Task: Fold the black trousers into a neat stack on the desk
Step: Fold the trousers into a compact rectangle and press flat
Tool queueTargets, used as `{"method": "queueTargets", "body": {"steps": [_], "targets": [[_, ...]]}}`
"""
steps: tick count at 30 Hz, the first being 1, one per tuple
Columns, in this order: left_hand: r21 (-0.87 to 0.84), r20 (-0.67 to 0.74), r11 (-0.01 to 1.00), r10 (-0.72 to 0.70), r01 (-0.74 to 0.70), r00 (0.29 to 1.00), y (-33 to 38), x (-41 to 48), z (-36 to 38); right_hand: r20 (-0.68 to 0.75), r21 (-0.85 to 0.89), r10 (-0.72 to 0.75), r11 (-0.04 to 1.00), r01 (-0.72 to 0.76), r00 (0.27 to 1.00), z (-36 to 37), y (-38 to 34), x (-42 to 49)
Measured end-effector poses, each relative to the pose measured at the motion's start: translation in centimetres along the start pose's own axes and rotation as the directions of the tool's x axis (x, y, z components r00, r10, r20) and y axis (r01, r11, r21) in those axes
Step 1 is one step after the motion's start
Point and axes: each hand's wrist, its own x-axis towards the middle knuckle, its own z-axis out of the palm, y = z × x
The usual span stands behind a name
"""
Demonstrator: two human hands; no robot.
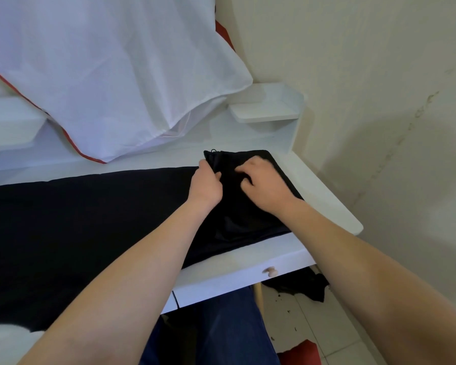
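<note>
The black trousers [77, 227] lie spread lengthwise across the white desk [324, 198], waistband at the right end, legs running off to the left. A small drawstring loop sticks up at the waistband's far corner. My left hand [206, 184] pinches a fold of the cloth near the waistband. My right hand [267, 184] rests beside it on the waistband, fingers curled into the fabric. Both hands are close together, a few centimetres apart.
A white sheet with a red edge [111, 75] hangs over the back of the desk. A small white shelf [266, 109] stands at the back right by the wall. Below the desk front is a drawer with a knob [270, 271]; dark cloth [300, 285] lies on the tiled floor.
</note>
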Motion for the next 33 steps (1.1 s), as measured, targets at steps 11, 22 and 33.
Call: {"method": "queueTargets", "body": {"steps": [11, 22, 33], "targets": [[0.621, 0.147, 0.731, 0.247, -0.284, 0.958, 4.0, -1.6, 0.9, 0.183, -0.435, 0.175, 0.897, -0.081, 0.967, 2.8, 3.9, -1.4], [0.669, 0.178, 0.685, 0.229, -0.289, 0.957, -1.5, -4.2, 3.6, 0.129, -0.327, 0.179, 0.936, -0.129, 0.975, 3.2, 4.4, -1.4], [0.585, 0.111, 0.786, 0.168, -0.201, 0.979, -1.6, -4.0, 3.7, 0.124, 0.173, 0.666, 0.715, -0.677, 0.735, -0.7, 6.2, 0.7]]}}
